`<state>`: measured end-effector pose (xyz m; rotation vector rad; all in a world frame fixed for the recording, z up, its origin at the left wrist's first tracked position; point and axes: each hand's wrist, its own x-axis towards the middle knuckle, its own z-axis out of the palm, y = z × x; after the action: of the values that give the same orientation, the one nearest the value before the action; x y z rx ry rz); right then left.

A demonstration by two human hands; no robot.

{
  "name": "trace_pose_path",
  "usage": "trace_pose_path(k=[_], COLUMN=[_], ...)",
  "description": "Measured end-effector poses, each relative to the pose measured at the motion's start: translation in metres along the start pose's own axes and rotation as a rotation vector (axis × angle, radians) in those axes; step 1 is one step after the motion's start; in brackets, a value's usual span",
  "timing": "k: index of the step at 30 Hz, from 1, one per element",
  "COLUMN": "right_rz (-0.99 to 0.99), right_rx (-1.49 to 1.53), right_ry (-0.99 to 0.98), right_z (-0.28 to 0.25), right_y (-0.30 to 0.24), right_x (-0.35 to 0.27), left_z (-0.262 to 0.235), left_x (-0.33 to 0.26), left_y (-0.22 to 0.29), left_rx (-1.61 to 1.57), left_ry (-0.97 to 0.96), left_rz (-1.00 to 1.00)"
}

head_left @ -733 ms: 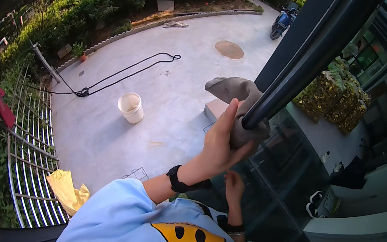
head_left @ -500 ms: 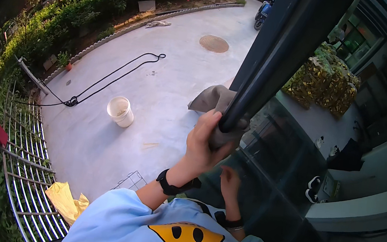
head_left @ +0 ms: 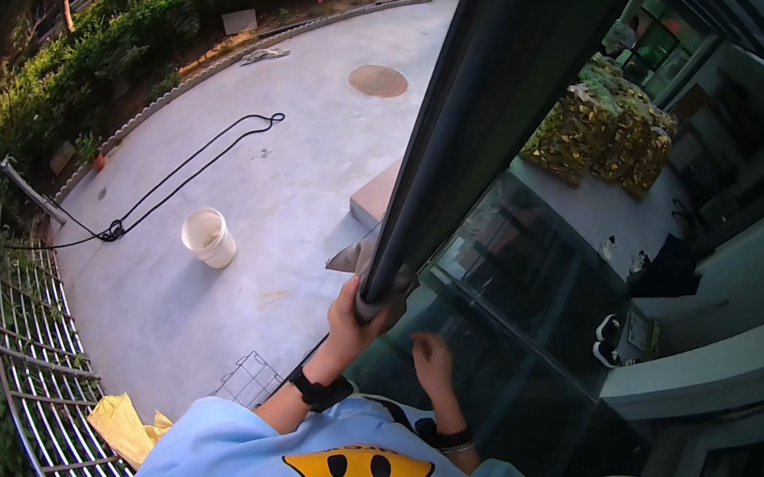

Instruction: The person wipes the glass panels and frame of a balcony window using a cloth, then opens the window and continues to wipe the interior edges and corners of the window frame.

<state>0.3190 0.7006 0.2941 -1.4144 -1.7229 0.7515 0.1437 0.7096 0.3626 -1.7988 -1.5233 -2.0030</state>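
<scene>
My left hand (head_left: 350, 325), with a black watch on its wrist, is closed around a grey cloth (head_left: 351, 259). The cloth is folded about the lower visible end of a dark metal window frame (head_left: 433, 137), with one corner sticking out to the left. To its right, my right hand (head_left: 434, 362) is raised in front of the dark glass pane (head_left: 514, 289). Its fingers are loosely bent and apart, with nothing seen in them. The cloth's far side is hidden by the frame and my fingers.
Below lies pale paving with a white bucket (head_left: 209, 237), a black hose (head_left: 199, 165) and a wire rack (head_left: 250, 377). A metal railing (head_left: 54, 386) with a yellow cloth (head_left: 127, 428) curves along the left. Indoors are shoes (head_left: 607, 340) and a covered pile (head_left: 603, 134).
The cloth and my left hand have moved down and left in view, and the frame has shifted left. My right hand has dropped slightly. The whole view has shifted too.
</scene>
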Motion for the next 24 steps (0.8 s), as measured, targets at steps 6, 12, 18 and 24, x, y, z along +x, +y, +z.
trace_pose_path(k=[6,12,18,24], right_rz=[0.017,-0.004,-0.085,-0.022], right_rx=[-0.018,-0.061,-0.015,0.009], right_ry=[-0.102,-0.265,-0.347,-0.383], right_z=[0.01,0.022,0.03,0.026], right_y=[0.002,-0.005,-0.006,-0.001], right_x=[-0.007,-0.009,-0.012,-0.013], left_z=[-0.003,-0.006,-0.008,-0.017], left_x=[-0.047,-0.081,-0.111,-0.131], left_y=[-0.022,-0.042,-0.062,-0.071], left_rx=[-0.018,0.004,0.037,0.034], left_ry=[-0.134,-0.288,-0.404,-0.56], left_rz=[-0.126,-0.269,-0.362,-0.571])
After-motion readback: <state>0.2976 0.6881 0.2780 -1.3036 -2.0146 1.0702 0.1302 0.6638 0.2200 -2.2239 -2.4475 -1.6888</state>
